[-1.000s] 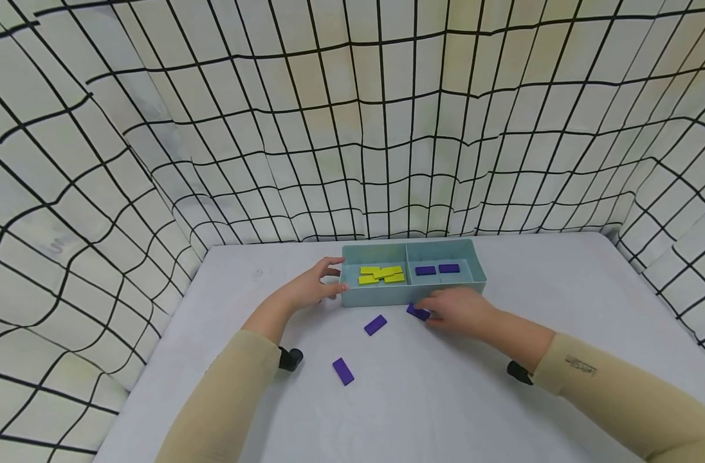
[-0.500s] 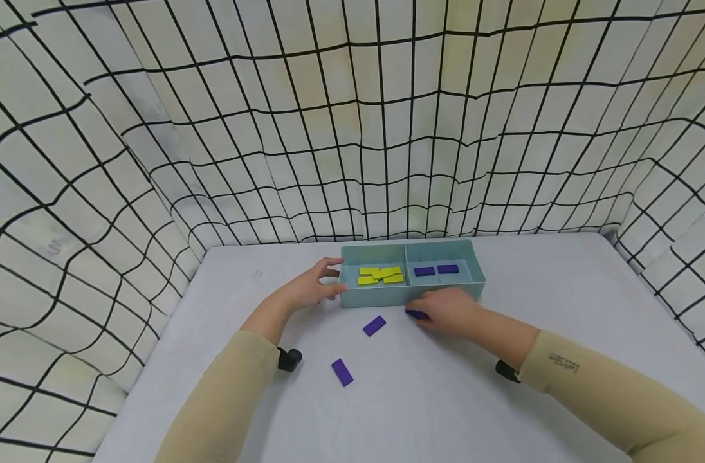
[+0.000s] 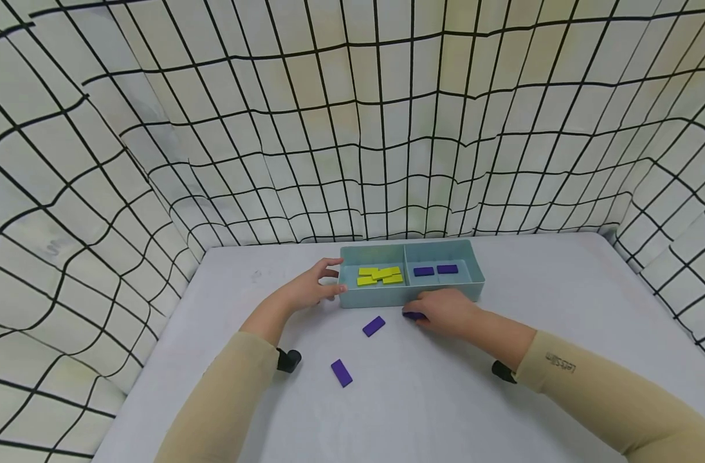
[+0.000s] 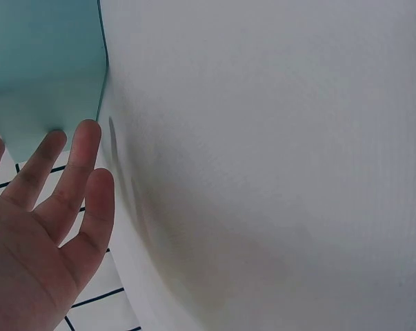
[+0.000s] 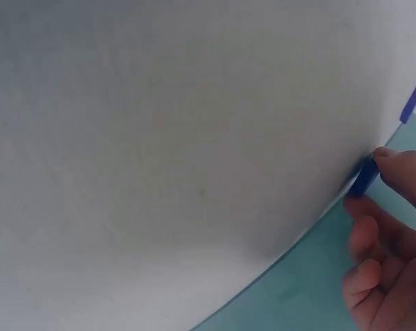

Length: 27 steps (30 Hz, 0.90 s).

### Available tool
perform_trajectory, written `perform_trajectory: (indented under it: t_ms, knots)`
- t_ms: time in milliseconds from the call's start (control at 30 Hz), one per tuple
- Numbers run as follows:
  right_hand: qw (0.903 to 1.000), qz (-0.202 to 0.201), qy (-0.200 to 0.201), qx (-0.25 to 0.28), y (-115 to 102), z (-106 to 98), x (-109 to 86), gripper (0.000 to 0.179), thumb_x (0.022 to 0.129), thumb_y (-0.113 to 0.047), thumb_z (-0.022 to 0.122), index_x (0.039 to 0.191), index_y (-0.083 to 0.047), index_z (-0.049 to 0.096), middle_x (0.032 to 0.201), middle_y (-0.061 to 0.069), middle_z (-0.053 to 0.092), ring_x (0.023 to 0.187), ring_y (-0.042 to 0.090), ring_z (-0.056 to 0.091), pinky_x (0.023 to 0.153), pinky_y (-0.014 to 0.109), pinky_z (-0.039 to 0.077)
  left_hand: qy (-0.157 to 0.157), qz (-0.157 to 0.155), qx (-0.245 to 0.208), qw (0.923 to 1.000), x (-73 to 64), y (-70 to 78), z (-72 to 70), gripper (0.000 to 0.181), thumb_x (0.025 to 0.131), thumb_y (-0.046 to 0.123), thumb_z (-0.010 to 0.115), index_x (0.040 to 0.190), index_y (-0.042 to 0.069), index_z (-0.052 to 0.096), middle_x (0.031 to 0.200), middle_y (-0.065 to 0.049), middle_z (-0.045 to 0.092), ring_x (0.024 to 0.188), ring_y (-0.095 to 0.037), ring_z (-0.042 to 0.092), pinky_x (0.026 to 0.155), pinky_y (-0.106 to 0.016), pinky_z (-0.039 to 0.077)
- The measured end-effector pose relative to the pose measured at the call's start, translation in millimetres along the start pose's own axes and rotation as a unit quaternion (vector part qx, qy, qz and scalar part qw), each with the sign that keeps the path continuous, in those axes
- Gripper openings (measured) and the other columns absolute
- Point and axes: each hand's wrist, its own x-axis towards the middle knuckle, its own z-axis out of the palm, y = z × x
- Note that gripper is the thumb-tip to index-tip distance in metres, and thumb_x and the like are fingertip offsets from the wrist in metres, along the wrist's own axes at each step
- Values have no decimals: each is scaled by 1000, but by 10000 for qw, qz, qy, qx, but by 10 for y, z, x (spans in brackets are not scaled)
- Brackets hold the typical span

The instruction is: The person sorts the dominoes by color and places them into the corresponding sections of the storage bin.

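My right hand (image 3: 445,312) pinches a purple block (image 3: 413,316) between thumb and fingertips, just in front of the teal two-compartment box (image 3: 375,298). In the right wrist view the same purple block (image 5: 364,176) stands tilted on edge between thumb and index finger, beside the box wall. My left hand (image 3: 309,284) touches the box's left end with fingers fairly straight. The left wrist view shows those fingertips (image 4: 87,134) against the teal side (image 4: 49,83). Several yellow blocks (image 3: 381,276) lie in the left compartment, and two purple blocks (image 3: 424,271) in the right one.
Two loose purple blocks lie on the white tabletop: one (image 3: 374,326) near the box front, the other (image 3: 341,373) closer to the person. Black-lined netting (image 3: 381,128) over pale panels rises behind the table and along both sides.
My right hand has shifted slightly left and tilted the purple block from lying flat to on edge between its fingers. The left hand stays at the box end.
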Motion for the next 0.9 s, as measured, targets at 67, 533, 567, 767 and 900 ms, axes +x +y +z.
perform_trajectory:
  t_ms: [67,533,567,767,900]
  knots:
    - [9999,-66,85,62,2,-21,-9,31,89,-25,75,120,-25,72,88,-5,65,72,10,56,65,26,50,7,6,16,10000,-1,-1,-1,74,95,39,67,155,35,24,151,-6,43,107,-22,64,97,-49,48]
    - [9988,-340,107,335,-6,-293,-82,35,88,-20,77,122,-26,71,94,-6,66,75,9,56,66,23,50,1,48,29,10000,-13,-1,-5,73,95,40,67,154,35,24,151,-6,43,107,-22,65,97,-48,48]
    - [9987,-347,75,375,1,-318,-88,36,88,-20,76,123,-26,71,95,-6,66,76,10,57,67,24,51,1,53,22,10000,-15,0,-6,73,95,40,67,154,35,24,151,-7,43,107,-22,65,97,-48,48]
    - [9983,-381,-46,442,92,-477,-119,38,90,-22,74,127,-25,69,97,-5,65,78,11,57,71,26,53,41,4,40,10000,-23,8,-5,73,94,40,67,154,36,25,151,-6,43,108,-22,64,97,-49,48]
    - [9989,-388,-13,271,216,-572,-141,38,90,-24,74,128,-27,68,101,-5,66,85,12,59,77,29,54,47,-9,67,10000,-19,7,-1,73,94,40,67,154,36,25,152,-6,43,108,-23,64,97,-50,48]
